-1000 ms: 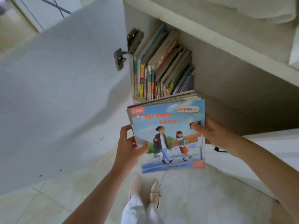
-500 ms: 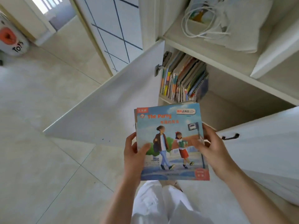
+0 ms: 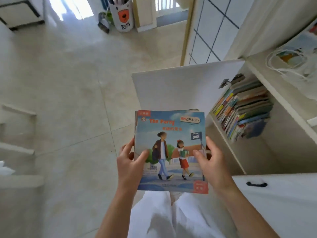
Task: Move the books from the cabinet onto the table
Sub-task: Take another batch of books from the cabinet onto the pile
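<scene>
Holding book stack (image 3: 171, 148) flat | long axis pointing away | both hands

- Pale beige tiled floor (image 3: 72, 86) with thin grout lines fills most of the view.
- At 12 o'clock, a white fabric bin (image 3: 122, 14) marked "TOYS" stands by a doorway, with bright sunlight on the floor at 11 o'clock.
- At 1 o'clock, a glass panel (image 3: 207, 33) with dark grid lines.
- At 9 o'clock, blurred white furniture (image 3: 17, 131).
- At 3 o'clock, white cord (image 3: 284, 66) coiled on a shelf.
</scene>
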